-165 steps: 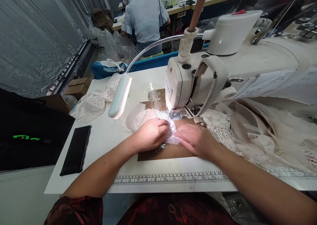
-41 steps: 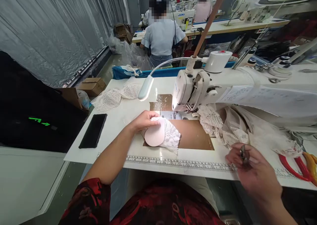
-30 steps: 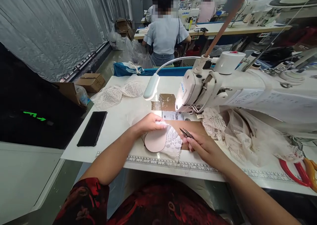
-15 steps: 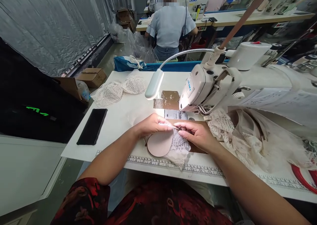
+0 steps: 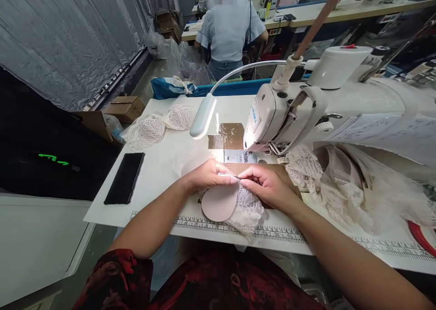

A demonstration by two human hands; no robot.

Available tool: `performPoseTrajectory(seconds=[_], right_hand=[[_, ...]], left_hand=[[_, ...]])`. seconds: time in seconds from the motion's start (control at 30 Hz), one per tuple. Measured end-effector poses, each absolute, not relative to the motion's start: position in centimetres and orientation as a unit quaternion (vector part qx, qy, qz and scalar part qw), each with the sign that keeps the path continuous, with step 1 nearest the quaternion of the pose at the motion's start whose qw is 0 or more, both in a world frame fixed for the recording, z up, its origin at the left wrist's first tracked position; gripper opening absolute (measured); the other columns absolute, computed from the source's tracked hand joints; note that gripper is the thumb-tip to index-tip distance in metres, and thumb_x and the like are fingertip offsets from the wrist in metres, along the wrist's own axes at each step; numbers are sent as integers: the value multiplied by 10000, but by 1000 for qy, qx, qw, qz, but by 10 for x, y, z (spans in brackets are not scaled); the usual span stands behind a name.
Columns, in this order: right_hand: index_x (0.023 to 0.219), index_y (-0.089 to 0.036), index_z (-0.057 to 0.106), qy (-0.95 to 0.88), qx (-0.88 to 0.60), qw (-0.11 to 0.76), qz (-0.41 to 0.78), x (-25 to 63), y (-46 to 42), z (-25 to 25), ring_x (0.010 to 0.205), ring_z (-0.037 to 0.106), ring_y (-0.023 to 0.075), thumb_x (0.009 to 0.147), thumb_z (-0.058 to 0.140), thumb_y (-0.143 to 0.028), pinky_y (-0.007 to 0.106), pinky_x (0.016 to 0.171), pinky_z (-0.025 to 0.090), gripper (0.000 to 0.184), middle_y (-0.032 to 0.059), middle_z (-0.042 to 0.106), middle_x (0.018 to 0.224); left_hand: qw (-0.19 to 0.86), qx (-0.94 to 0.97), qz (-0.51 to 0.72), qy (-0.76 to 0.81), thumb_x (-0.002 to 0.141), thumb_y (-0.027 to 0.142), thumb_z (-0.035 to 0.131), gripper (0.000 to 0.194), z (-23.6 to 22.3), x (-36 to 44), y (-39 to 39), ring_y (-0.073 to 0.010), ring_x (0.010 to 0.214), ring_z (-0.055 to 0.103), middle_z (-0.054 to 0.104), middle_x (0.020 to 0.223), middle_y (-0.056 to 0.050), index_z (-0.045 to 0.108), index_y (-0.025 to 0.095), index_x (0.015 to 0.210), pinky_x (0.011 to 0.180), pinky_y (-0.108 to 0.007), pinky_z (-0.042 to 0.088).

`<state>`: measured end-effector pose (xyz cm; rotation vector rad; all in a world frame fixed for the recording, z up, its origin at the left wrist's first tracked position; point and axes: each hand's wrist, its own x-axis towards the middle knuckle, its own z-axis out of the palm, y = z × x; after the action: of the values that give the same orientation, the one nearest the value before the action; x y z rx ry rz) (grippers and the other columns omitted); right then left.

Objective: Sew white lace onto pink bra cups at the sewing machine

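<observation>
My left hand (image 5: 206, 174) pinches the top edge of a pale pink padded cup (image 5: 220, 202) with white lace (image 5: 248, 207) sewn to it, held just above the brown sheet on the table. My right hand (image 5: 267, 184) is closed on small metal thread snips (image 5: 237, 177), their tip at the cup's upper edge right beside my left fingertips. The white sewing machine (image 5: 306, 110) stands just behind both hands, its needle area beyond my knuckles.
A gooseneck lamp (image 5: 202, 117) hangs over the table's middle. A black phone (image 5: 124, 178) lies at the left, lace cups (image 5: 150, 128) behind it, a lace heap (image 5: 344, 187) at the right. A ruler strip (image 5: 218, 224) runs along the front edge. A person sits ahead, back turned.
The cup has come away from the needle and been turned over. My right hand reached right, picked up the snips and brought them to the cup's edge, where they now touch it.
</observation>
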<state>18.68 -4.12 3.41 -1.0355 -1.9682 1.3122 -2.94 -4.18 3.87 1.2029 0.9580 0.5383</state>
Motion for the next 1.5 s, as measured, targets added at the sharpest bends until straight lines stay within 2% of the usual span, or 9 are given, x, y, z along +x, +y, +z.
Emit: performPoseTrajectory(seconds=[0.2, 0.4, 0.5, 0.63, 0.73, 0.93, 1.13, 1.37, 1.5], right_hand=[[917, -206, 655, -734, -371, 269, 502, 186, -41, 35, 815, 623, 184, 818, 605, -365, 319, 720, 500, 194, 41, 667, 892], [832, -205, 656, -747, -388, 248, 479, 182, -42, 41, 765, 610, 176, 836, 588, -372, 304, 675, 476, 181, 31, 661, 817], [843, -203, 637, -721, -397, 271, 499, 183, -41, 34, 754, 613, 175, 837, 586, -394, 305, 666, 484, 198, 37, 658, 832], [1050, -214, 582, -686, -400, 271, 545, 184, -41, 27, 856, 623, 190, 788, 649, -406, 316, 739, 497, 332, 41, 654, 947], [931, -202, 634, -721, -423, 213, 506, 186, -40, 31, 786, 582, 174, 803, 611, -375, 296, 681, 448, 216, 19, 636, 852], [713, -186, 563, -704, -441, 133, 541, 197, -38, 39, 540, 395, 102, 790, 568, -378, 254, 507, 287, 206, -45, 478, 605], [899, -182, 616, -697, -441, 200, 529, 195, -38, 32, 749, 536, 160, 756, 625, -400, 282, 666, 421, 261, 12, 609, 839], [889, -180, 619, -707, -439, 228, 504, 192, -38, 25, 766, 552, 179, 790, 598, -377, 306, 669, 453, 222, 24, 612, 835], [1011, -191, 618, -691, -399, 255, 546, 194, -38, 23, 742, 570, 168, 817, 588, -440, 304, 664, 473, 317, 32, 618, 840]], left_hand=[[677, 550, 230, 432, 670, 430, 780, 357, 35, -27, -42, -102, 623, 481, 574, 647, -9, 731, 100, 799, 565, -228, 352], [658, 589, 213, 417, 670, 460, 764, 405, 34, -24, -44, -52, 526, 303, 355, 533, 55, 598, 102, 578, 480, -209, 203], [661, 584, 211, 421, 699, 449, 745, 356, 34, -21, -44, -68, 553, 396, 464, 573, 30, 656, 106, 671, 492, -202, 280], [657, 608, 224, 385, 747, 385, 717, 291, 37, -22, -40, -144, 787, 582, 667, 853, -52, 719, 128, 886, 684, -239, 453], [649, 642, 168, 372, 742, 312, 720, 308, 42, -34, -34, -143, 815, 591, 664, 923, -59, 692, 129, 988, 696, -230, 462], [627, 638, 175, 412, 717, 258, 712, 326, 49, -57, -26, -76, 644, 472, 500, 696, 30, 640, 89, 986, 611, -201, 387], [601, 651, 212, 412, 749, 281, 665, 293, 44, -50, -28, -89, 684, 465, 516, 764, 10, 618, 105, 978, 625, -214, 376], [606, 652, 232, 393, 717, 301, 738, 423, 35, -33, -35, -136, 855, 547, 605, 984, -57, 610, 128, 1080, 730, -243, 434], [635, 616, 208, 418, 724, 380, 737, 335, 31, -26, -38, -112, 698, 544, 623, 813, -30, 656, 116, 913, 607, -219, 419]])
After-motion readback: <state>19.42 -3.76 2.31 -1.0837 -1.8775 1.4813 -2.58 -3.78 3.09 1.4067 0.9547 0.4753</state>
